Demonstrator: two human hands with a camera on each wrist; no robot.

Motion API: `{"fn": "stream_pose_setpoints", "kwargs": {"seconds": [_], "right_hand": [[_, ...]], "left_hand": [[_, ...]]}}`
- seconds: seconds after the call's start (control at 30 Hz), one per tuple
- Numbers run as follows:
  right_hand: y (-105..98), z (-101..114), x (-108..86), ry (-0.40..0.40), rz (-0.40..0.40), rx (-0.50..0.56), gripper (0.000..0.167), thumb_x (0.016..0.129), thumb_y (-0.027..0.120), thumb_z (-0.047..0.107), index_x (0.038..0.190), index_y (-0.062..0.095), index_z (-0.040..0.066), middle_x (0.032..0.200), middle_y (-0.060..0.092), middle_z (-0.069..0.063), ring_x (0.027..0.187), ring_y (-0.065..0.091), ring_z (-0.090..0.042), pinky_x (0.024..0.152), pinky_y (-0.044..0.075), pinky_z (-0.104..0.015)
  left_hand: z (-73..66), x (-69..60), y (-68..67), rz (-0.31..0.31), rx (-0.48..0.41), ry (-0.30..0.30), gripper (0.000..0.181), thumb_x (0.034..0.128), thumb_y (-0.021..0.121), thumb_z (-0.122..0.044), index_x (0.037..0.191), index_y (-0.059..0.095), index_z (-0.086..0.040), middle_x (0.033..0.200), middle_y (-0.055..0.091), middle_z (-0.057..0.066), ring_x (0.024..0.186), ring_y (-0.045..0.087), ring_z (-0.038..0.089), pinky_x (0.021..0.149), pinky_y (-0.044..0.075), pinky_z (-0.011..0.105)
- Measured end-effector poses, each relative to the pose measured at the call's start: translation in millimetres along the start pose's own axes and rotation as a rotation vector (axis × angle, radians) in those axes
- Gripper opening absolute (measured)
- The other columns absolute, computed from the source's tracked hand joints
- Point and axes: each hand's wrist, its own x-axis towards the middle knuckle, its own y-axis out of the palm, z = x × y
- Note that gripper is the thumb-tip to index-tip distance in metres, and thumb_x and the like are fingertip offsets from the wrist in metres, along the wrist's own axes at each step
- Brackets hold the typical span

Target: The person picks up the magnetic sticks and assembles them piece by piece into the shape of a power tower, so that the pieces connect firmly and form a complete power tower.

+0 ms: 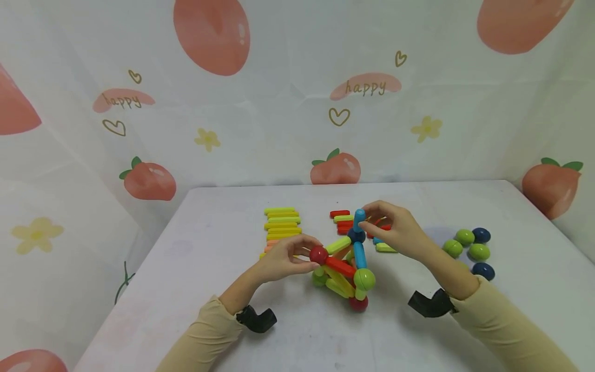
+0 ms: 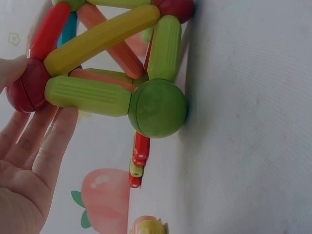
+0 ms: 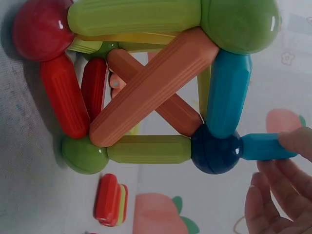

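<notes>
A frame built of coloured rods and balls (image 1: 341,267) stands on the table. My left hand (image 1: 289,257) pinches the red ball (image 1: 318,255) at its upper left corner, thumb on one side and fingers on the other. Atop the dark blue ball (image 3: 216,148) at another upper corner, a short blue rod (image 1: 359,220) points upward. The thumb and fingers of my right hand (image 1: 395,227) pinch that rod near its free end. Orange rods (image 3: 156,87) cross diagonally within the frame in the right wrist view.
Yellow and orange rods (image 1: 282,219) lie in a row behind my left hand. Red, green and blue rods (image 1: 341,213) lie partly hidden behind my right hand. Several loose green and dark blue balls (image 1: 479,252) sit at the right. A printed cloth hangs behind the table (image 1: 223,206).
</notes>
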Motion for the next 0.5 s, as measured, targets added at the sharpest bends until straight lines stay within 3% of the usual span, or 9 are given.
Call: {"fn": "stream_pose_setpoints", "kwargs": {"seconds": [0.13, 0.23, 0.4, 0.5], "right_hand": [[-5, -5, -1.2, 0.008, 0.002, -0.018, 0.025, 0.086, 0.065, 0.009, 0.110, 0.060, 0.002, 0.100, 0.067, -0.011, 0.084, 0.064, -0.011, 0.075, 0.051, -0.013], [-12, -16, -3.6, 0.066, 0.039, -0.053, 0.024, 0.088, 0.063, 0.012, 0.110, 0.061, 0.002, 0.103, 0.066, -0.013, 0.087, 0.063, -0.021, 0.075, 0.052, -0.016], [-16, -45, -12.0, 0.197, 0.208, -0.167, 0.020, 0.087, 0.064, 0.014, 0.103, 0.064, 0.002, 0.098, 0.067, -0.012, 0.084, 0.061, -0.021, 0.072, 0.054, -0.025], [-14, -60, -17.8, 0.245, 0.294, -0.222, 0.017, 0.083, 0.068, 0.011, 0.098, 0.065, 0.002, 0.093, 0.066, -0.011, 0.080, 0.058, -0.018, 0.069, 0.052, -0.025]], "left_hand": [[-0.3, -0.1, -0.3, 0.001, -0.004, 0.004, 0.040, 0.0833, 0.068, -0.007, 0.120, 0.054, 0.000, 0.117, 0.058, 0.019, 0.106, 0.061, 0.028, 0.080, 0.057, 0.027], [0.2, -0.3, -0.8, 0.004, -0.011, 0.009, 0.039, 0.0834, 0.068, -0.008, 0.119, 0.054, -0.001, 0.117, 0.058, 0.019, 0.105, 0.061, 0.026, 0.080, 0.057, 0.028], [2.5, -2.0, -2.1, 0.003, -0.016, 0.014, 0.037, 0.0834, 0.069, -0.009, 0.117, 0.055, -0.001, 0.113, 0.059, 0.019, 0.101, 0.062, 0.023, 0.079, 0.057, 0.028], [3.1, -3.2, -2.8, -0.002, -0.012, 0.012, 0.037, 0.0832, 0.069, -0.010, 0.116, 0.055, -0.001, 0.111, 0.059, 0.019, 0.100, 0.062, 0.022, 0.078, 0.057, 0.028]]}}
